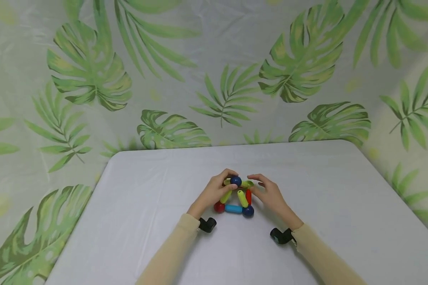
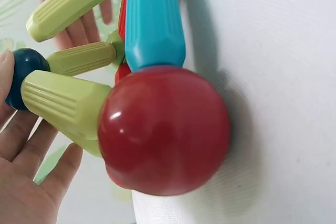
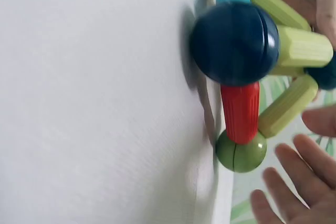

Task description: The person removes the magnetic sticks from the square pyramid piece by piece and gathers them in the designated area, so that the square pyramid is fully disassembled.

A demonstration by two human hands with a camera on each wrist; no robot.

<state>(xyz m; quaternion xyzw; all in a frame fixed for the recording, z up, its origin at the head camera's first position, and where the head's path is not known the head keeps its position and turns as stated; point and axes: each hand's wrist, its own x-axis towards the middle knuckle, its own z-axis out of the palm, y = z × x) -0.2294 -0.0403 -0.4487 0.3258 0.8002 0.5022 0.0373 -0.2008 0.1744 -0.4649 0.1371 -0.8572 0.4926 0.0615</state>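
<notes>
Nearest the head camera, beige fabric sleeves (image 1: 172, 253) are stretched over a white cloth-covered table (image 1: 135, 190), where a colourful rod-and-ball frame (image 1: 233, 208) is set between the hands; its glossy dark blue top ball (image 1: 235, 181) is pinched by the left hand (image 1: 214, 190), while the right hand (image 1: 271, 196) is held beside it. In the left wrist view, a glossy red ball (image 2: 165, 129) is joined to a ribbed light blue rod (image 2: 155, 22); a ribbed yellow-green rod (image 2: 79, 3) is seen with its upper end apart from the top ball. In the right wrist view, a glossy dark blue base ball (image 3: 233, 43) is linked by a ribbed red rod (image 3: 240, 111) to a glossy green ball (image 3: 241, 150), near which the right fingers are spread.
</notes>
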